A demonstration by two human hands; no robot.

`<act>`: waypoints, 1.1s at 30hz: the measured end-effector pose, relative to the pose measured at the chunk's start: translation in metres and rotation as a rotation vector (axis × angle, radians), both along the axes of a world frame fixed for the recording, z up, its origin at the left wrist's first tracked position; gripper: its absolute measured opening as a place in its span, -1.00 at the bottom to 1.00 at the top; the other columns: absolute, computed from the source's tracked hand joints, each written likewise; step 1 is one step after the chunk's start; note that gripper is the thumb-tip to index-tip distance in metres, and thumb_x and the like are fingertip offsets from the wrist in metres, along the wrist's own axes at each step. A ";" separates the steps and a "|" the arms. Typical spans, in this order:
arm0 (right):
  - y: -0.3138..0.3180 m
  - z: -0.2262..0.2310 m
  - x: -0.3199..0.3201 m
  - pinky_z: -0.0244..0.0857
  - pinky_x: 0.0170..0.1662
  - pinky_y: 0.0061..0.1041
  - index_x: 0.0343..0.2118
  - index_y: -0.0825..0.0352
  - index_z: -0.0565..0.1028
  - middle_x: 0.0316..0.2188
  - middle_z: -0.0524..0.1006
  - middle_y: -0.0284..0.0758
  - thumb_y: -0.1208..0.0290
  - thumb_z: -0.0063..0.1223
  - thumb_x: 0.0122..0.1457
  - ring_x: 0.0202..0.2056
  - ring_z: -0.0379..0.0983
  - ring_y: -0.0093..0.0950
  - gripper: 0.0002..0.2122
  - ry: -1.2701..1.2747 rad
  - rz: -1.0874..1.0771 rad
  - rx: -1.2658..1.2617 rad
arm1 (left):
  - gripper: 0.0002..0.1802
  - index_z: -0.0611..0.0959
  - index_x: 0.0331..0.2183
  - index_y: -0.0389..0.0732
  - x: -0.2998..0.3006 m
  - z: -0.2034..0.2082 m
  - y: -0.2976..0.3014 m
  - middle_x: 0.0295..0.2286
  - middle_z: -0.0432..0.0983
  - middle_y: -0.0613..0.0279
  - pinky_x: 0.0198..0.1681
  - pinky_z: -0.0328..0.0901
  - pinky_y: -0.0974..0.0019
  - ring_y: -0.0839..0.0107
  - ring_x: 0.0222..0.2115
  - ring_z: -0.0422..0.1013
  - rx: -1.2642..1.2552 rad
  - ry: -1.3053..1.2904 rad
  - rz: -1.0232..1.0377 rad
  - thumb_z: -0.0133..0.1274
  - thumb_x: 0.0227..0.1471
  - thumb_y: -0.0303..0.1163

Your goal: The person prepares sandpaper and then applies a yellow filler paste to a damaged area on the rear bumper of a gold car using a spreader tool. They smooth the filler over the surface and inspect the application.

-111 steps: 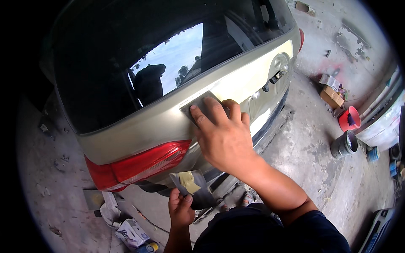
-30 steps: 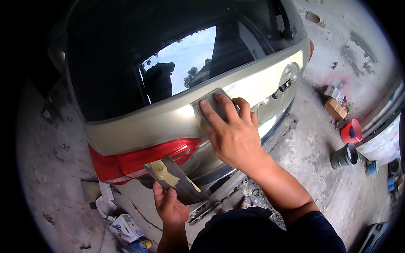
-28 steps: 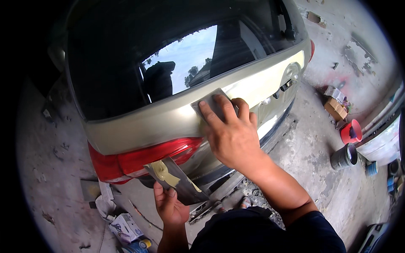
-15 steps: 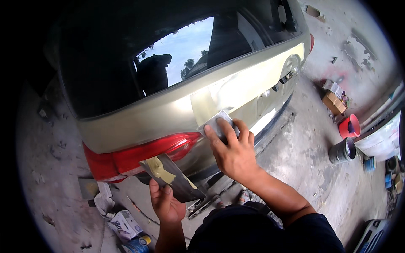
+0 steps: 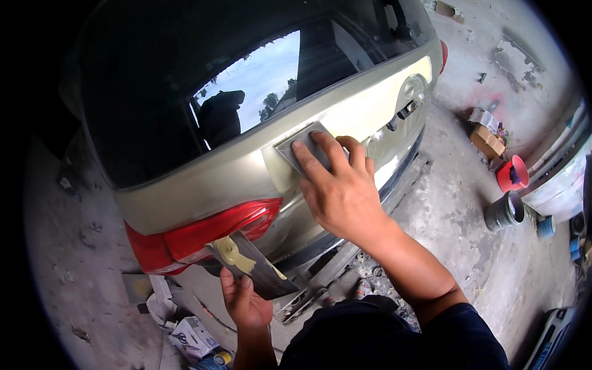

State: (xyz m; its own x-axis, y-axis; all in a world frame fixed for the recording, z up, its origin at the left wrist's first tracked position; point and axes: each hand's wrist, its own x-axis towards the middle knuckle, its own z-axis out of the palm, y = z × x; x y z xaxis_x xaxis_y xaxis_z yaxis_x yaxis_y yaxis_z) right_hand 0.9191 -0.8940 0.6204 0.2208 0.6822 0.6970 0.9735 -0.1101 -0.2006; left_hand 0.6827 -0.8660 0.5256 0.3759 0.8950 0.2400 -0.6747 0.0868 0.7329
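My right hand point(image 5: 348, 185) presses a flat grey putty spreader point(image 5: 296, 147) against the car's tailgate point(image 5: 203, 176), just under the rear window. Pale yellow filler point(image 5: 361, 117) covers a broad band of the panel, with a thinner patch beside the spreader. Below, my left hand point(image 5: 245, 302) pinches the lower edge of a dark, slightly curved board point(image 5: 265, 277). A thick lump of yellowish putty point(image 5: 233, 254) lies on the board. The board is held close in front of the red tail light point(image 5: 209, 231).
On the right stand a red bucket point(image 5: 513, 174), a dark grey bucket point(image 5: 504, 211) and a brown cardboard box point(image 5: 487, 142). At the lower left a white box point(image 5: 192, 338) sits on the concrete floor. A loose bumper-like part point(image 5: 549, 336) lies lower right.
My right hand has moved the spreader up and slightly left across the panel, toward the window's lower edge. The left hand keeps the board almost in place. The view has shifted a little.
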 end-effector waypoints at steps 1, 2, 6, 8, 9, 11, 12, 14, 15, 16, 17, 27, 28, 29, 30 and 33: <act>0.002 -0.003 -0.002 0.20 -0.12 -0.16 0.06 0.21 0.43 0.05 0.32 -0.21 0.39 0.12 0.00 -0.03 0.23 -0.11 -0.53 -0.018 -0.004 -0.005 | -0.47 0.24 0.15 -0.36 0.001 0.000 0.000 0.06 0.32 -0.03 0.17 0.17 0.14 0.24 0.06 0.30 -0.003 -0.011 -0.010 -0.20 0.11 -0.60; 0.004 -0.010 -0.005 0.20 -0.14 -0.16 0.05 0.20 0.44 0.05 0.32 -0.23 0.38 0.10 0.01 -0.02 0.23 -0.10 -0.55 -0.035 -0.007 -0.010 | -0.47 0.24 0.15 -0.36 0.001 0.001 0.000 0.06 0.32 -0.03 0.17 0.17 0.14 0.24 0.06 0.30 0.003 -0.008 -0.008 -0.19 0.11 -0.60; -0.001 -0.048 -0.015 0.17 -0.15 -0.15 0.05 0.19 0.45 0.07 0.31 -0.25 0.38 0.09 0.01 -0.02 0.22 -0.08 -0.55 -0.047 0.014 -0.002 | -0.47 0.23 0.15 -0.35 -0.006 0.000 0.003 0.05 0.32 -0.02 0.16 0.17 0.14 0.24 0.06 0.30 0.019 0.003 -0.010 -0.19 0.12 -0.60; -0.005 -0.064 -0.013 0.15 -0.14 -0.16 0.06 0.18 0.44 0.08 0.30 -0.26 0.38 0.12 -0.01 -0.02 0.22 -0.08 -0.52 -0.053 0.020 0.006 | -0.47 0.23 0.15 -0.35 -0.006 -0.001 0.002 0.06 0.32 -0.02 0.17 0.17 0.14 0.24 0.06 0.30 0.017 -0.005 -0.028 -0.20 0.12 -0.60; -0.006 -0.069 -0.010 0.15 -0.13 -0.16 0.06 0.17 0.44 0.08 0.30 -0.26 0.38 0.12 0.00 -0.01 0.21 -0.08 -0.52 -0.056 0.027 -0.001 | -0.47 0.23 0.15 -0.35 -0.004 0.001 0.001 0.06 0.32 -0.02 0.17 0.17 0.13 0.24 0.06 0.30 0.015 -0.011 -0.038 -0.20 0.13 -0.60; -0.009 -0.077 -0.006 0.14 -0.12 -0.16 0.06 0.16 0.44 0.08 0.30 -0.26 0.38 0.12 0.00 -0.01 0.21 -0.09 -0.53 -0.060 0.039 -0.009 | -0.48 0.23 0.15 -0.35 0.000 0.004 0.000 0.06 0.31 -0.01 0.17 0.16 0.13 0.24 0.07 0.29 0.012 -0.003 -0.035 -0.20 0.13 -0.60; -0.012 -0.080 -0.004 0.15 -0.11 -0.15 0.06 0.16 0.44 0.08 0.30 -0.26 0.38 0.13 0.00 -0.01 0.21 -0.09 -0.52 -0.054 0.034 -0.015 | -0.48 0.23 0.15 -0.35 0.003 0.005 -0.001 0.07 0.31 -0.01 0.18 0.15 0.12 0.24 0.07 0.29 0.007 0.011 -0.023 -0.21 0.13 -0.60; -0.019 -0.083 -0.002 0.15 -0.10 -0.14 0.06 0.16 0.44 0.08 0.29 -0.25 0.38 0.14 0.00 0.00 0.21 -0.08 -0.52 -0.040 0.028 -0.020 | -0.48 0.23 0.15 -0.34 0.005 0.007 -0.001 0.07 0.31 -0.01 0.18 0.14 0.12 0.24 0.08 0.28 0.016 0.041 -0.006 -0.20 0.14 -0.60; -0.026 -0.079 -0.002 0.15 -0.09 -0.14 0.06 0.16 0.44 0.08 0.29 -0.25 0.38 0.15 -0.01 0.00 0.21 -0.09 -0.52 -0.002 0.025 -0.030 | -0.48 0.23 0.15 -0.34 0.007 0.007 -0.001 0.07 0.31 0.00 0.19 0.14 0.12 0.24 0.08 0.28 0.027 0.055 -0.003 -0.20 0.14 -0.60; -0.032 -0.072 -0.004 0.16 -0.08 -0.14 0.06 0.16 0.44 0.08 0.30 -0.24 0.38 0.16 -0.02 0.00 0.21 -0.09 -0.51 0.037 0.030 -0.037 | -0.48 0.23 0.15 -0.34 0.006 0.009 0.000 0.07 0.31 0.00 0.19 0.13 0.12 0.24 0.08 0.28 0.041 0.072 0.007 -0.20 0.14 -0.60; -0.039 -0.066 -0.005 0.16 -0.07 -0.14 0.06 0.16 0.44 0.08 0.30 -0.24 0.39 0.17 -0.03 0.01 0.21 -0.10 -0.50 0.080 0.041 -0.044 | -0.48 0.24 0.15 -0.34 0.006 0.011 0.000 0.07 0.31 0.00 0.19 0.13 0.12 0.24 0.08 0.28 0.044 0.099 0.036 -0.19 0.14 -0.60; -0.093 -0.032 -0.010 0.25 0.00 -0.20 -0.03 0.14 0.54 0.02 0.37 -0.26 0.37 0.25 -0.10 0.01 0.27 -0.09 -0.54 0.162 0.364 -0.127 | -0.54 0.30 0.08 -0.35 0.052 0.032 -0.028 -0.03 0.39 0.08 0.09 0.15 0.34 0.45 -0.05 0.33 0.040 0.163 0.170 -0.08 0.13 -0.60; -0.095 -0.034 -0.009 0.24 -0.01 -0.20 -0.03 0.13 0.54 0.03 0.37 -0.27 0.37 0.25 -0.10 0.02 0.27 -0.09 -0.54 0.130 0.369 -0.149 | -0.54 0.31 0.08 -0.36 0.056 0.033 -0.031 -0.04 0.40 0.09 0.08 0.16 0.34 0.46 -0.06 0.33 0.056 0.169 0.183 -0.08 0.13 -0.60; -0.097 -0.037 -0.008 0.24 -0.02 -0.20 -0.03 0.12 0.54 0.03 0.37 -0.28 0.36 0.25 -0.10 0.02 0.27 -0.09 -0.54 0.097 0.374 -0.172 | -0.55 0.31 0.08 -0.36 0.061 0.034 -0.035 -0.05 0.40 0.09 0.07 0.16 0.34 0.46 -0.08 0.34 0.071 0.175 0.195 -0.07 0.13 -0.60; -0.100 -0.041 -0.004 0.23 -0.02 -0.19 -0.04 0.10 0.54 0.03 0.37 -0.30 0.38 0.24 -0.11 0.03 0.26 -0.09 -0.55 0.101 0.383 -0.173 | -0.55 0.31 0.07 -0.36 0.065 0.034 -0.038 -0.05 0.41 0.09 0.06 0.17 0.35 0.47 -0.09 0.34 0.086 0.181 0.207 -0.07 0.13 -0.59; -0.105 -0.048 0.016 0.22 -0.01 -0.19 -0.05 0.13 0.54 0.03 0.37 -0.29 0.40 0.23 -0.10 0.02 0.25 -0.10 -0.56 0.153 0.352 -0.201 | -0.55 0.31 0.07 -0.38 0.061 0.030 -0.036 -0.07 0.42 0.08 0.07 0.16 0.34 0.46 -0.08 0.35 0.129 0.213 0.262 -0.06 0.13 -0.59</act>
